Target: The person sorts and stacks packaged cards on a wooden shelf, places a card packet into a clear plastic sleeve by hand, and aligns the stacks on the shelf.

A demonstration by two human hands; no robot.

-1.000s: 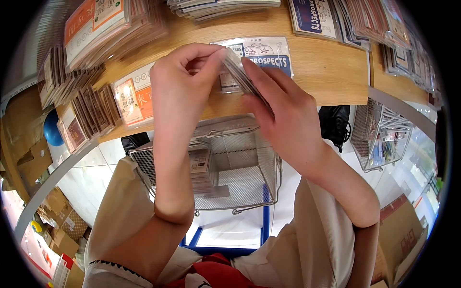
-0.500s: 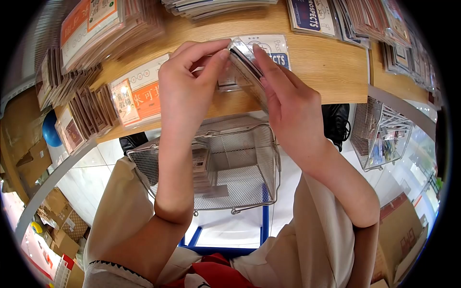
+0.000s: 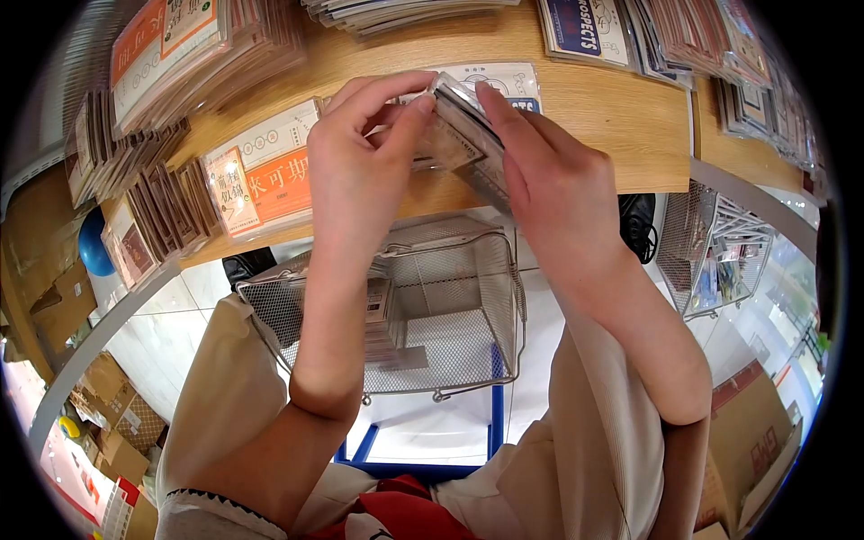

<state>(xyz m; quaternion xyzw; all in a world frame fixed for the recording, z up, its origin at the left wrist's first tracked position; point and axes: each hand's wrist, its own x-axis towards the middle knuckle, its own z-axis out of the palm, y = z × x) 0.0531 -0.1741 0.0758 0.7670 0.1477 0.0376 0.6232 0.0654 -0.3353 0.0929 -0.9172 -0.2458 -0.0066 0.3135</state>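
Observation:
Above the near part of the table, both hands hold a flat packet in a clear plastic sleeve (image 3: pixel 461 142), tilted with its top edge towards the camera. My left hand (image 3: pixel 360 148) pinches the upper left corner between thumb and fingers. My right hand (image 3: pixel 558 175) grips the right side, its index finger along the top edge. Dark and pale layers show inside the sleeve. Behind it on the table lies a white and blue printed packet (image 3: pixel 498 79), partly hidden. An orange and white printed packet (image 3: pixel 281 187) lies left of my left hand, which covers its right end.
Stacks of sleeved packets stand on the wooden table (image 3: pixel 621 135) at left (image 3: pixel 166 76), back (image 3: pixel 405 16) and right (image 3: pixel 589 31). Below its front edge is a wire mesh basket (image 3: pixel 450 360) holding a stack of cards (image 3: pixel 382 315). Another wire basket (image 3: pixel 711 256) stands right.
Both hands have shifted slightly right. The held packet has turned, so more of its printed face shows. It stays in both hands.

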